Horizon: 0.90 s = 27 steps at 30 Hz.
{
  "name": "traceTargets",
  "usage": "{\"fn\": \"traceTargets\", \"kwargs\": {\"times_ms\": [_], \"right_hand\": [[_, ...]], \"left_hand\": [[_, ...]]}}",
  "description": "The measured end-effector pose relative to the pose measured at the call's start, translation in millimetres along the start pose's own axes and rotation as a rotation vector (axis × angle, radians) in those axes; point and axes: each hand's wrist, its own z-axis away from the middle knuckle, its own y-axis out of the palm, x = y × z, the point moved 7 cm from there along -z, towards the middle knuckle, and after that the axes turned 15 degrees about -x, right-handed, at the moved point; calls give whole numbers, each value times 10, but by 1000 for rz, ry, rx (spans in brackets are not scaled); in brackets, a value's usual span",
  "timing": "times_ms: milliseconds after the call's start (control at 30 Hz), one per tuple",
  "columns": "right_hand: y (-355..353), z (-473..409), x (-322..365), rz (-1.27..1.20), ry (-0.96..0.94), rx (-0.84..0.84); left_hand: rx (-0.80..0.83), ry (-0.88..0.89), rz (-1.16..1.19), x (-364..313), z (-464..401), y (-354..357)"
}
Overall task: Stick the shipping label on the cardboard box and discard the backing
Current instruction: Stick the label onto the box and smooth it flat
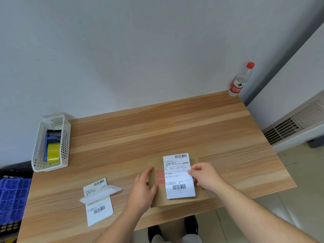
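A flat brown cardboard box (pixel 158 197) with red print lies near the front edge of the wooden table (pixel 157 130). A white shipping label (pixel 178 174) with barcodes lies on top of the box. My right hand (pixel 204 175) pinches the label's right edge. My left hand (pixel 142 188) grips the box's left edge, thumb on top. Left of the box lies another label sheet (pixel 100 210) with a translucent strip of backing (pixel 100 192) folded across it.
A white mesh basket (pixel 64 135) at the table's back left holds a blue tape dispenser with a yellow roll (pixel 53 152). A water bottle with a red cap (pixel 240 81) stands at the far right corner. A blue crate (pixel 12 195) sits below the table's left side.
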Motion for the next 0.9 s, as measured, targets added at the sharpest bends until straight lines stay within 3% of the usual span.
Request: {"fn": "traceTargets", "kwargs": {"times_ms": [900], "right_hand": [[83, -38, -99, 135, -8, -93]], "left_hand": [[-3, 43, 28, 48, -42, 34]]}}
